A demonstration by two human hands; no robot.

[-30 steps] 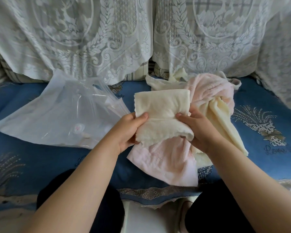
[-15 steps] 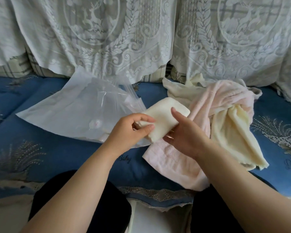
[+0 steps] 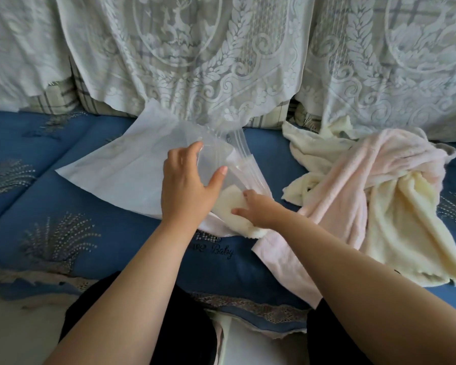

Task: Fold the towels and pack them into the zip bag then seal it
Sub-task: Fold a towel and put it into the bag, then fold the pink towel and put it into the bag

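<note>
A clear zip bag (image 3: 132, 169) lies on the blue sofa seat, its mouth facing right. My left hand (image 3: 186, 188) grips the bag's upper lip and lifts it. My right hand (image 3: 257, 209) holds a folded cream towel (image 3: 231, 204), which sits partly inside the bag's mouth. To the right lies a loose heap: a pink towel (image 3: 353, 196) with a cream towel (image 3: 400, 227) draped over it and another cream towel (image 3: 316, 146) behind.
A white lace cover (image 3: 221, 61) hangs over the sofa back, just behind the bag. The blue seat cushion (image 3: 50, 206) stretches to the left. My dark-clad knees (image 3: 169, 325) are at the sofa's front edge.
Both hands carried the folded cream towel left from above the heap to the bag. My left hand let go of the towel and took the bag's lip.
</note>
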